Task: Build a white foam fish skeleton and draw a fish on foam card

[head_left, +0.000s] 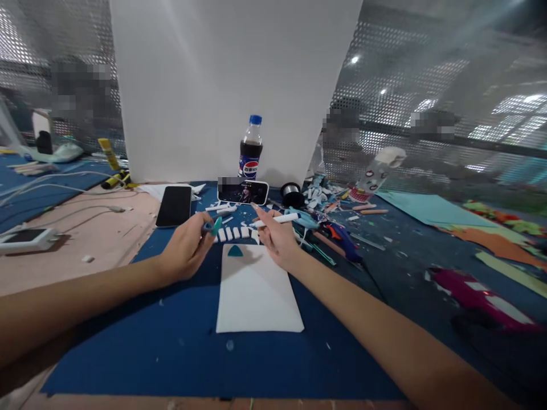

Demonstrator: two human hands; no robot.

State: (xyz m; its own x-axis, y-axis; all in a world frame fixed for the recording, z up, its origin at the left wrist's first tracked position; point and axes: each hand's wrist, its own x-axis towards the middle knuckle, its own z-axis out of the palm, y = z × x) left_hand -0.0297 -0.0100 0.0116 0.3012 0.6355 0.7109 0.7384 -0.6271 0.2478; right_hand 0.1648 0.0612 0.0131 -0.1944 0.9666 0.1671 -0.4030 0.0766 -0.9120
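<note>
My left hand [187,244] is closed on a small teal piece [217,226], with something dark blue beside it at the fingertips; its exact kind is not clear. In my right hand [277,240] a white marker pen [282,218] is gripped, its tip pointing left toward the teal piece. Between and below the hands lies a white rectangular sheet [260,296]. A teal, rounded triangular patch [235,250] sits near its top left corner. Just past the sheet's far edge, several small white blocks [236,232] stand in a row.
A phone [243,192] showing a picture leans before a cola bottle [251,151]. Another phone [174,206] lies to the left. On the right are a wire spool [292,195], scraps [318,193], a blue glue gun [344,239] and coloured sheets [431,210]. A white board [231,68] stands behind.
</note>
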